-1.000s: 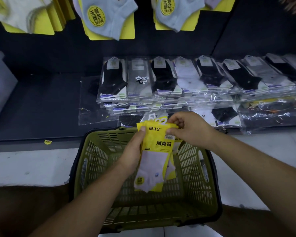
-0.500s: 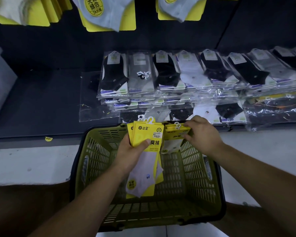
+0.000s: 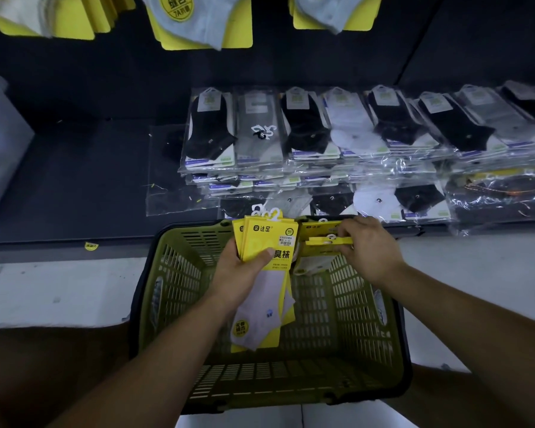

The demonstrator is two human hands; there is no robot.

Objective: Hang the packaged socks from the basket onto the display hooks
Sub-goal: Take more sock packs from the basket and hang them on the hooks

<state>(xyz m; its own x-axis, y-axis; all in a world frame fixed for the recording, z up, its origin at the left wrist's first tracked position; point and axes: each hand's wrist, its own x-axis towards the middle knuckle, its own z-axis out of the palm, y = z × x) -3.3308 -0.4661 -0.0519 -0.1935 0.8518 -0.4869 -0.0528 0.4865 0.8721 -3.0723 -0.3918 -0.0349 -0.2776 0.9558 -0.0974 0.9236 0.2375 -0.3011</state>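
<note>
At the far left we saw a pale translucent box (image 3: 0,143) standing on the dark shelf (image 3: 74,180), and above it, along the top edge, yellow-carded socks (image 3: 198,23) hanging in rows. A small yellow sticker (image 3: 90,246) lay on the shelf's front lip, with light floor tiles (image 3: 44,291) below it.

The green basket (image 3: 179,273) sat on the floor just in front of the shelf, and both forearms reached over it. Our left hand (image 3: 244,273) was grasping a small stack of sock packs (image 3: 267,239). Its thumb was pressed across the front yellow card and its fingers were curled behind. The stack was held upright above the basket, with white plastic hanger loops (image 3: 272,214) sticking up at the top and a pale grey sock hanging down at the bottom.

Just beside it, our right hand (image 3: 371,251) was clenched on a second bunch of packs (image 3: 328,241). It pinched their card tops near the basket's far rim, so we saw them almost edge-on, with a pale sock dangling beneath.

Behind and to the right, clear-bagged socks (image 3: 352,134) in black, grey and white lay stacked in overlapping rows on the shelf.
</note>
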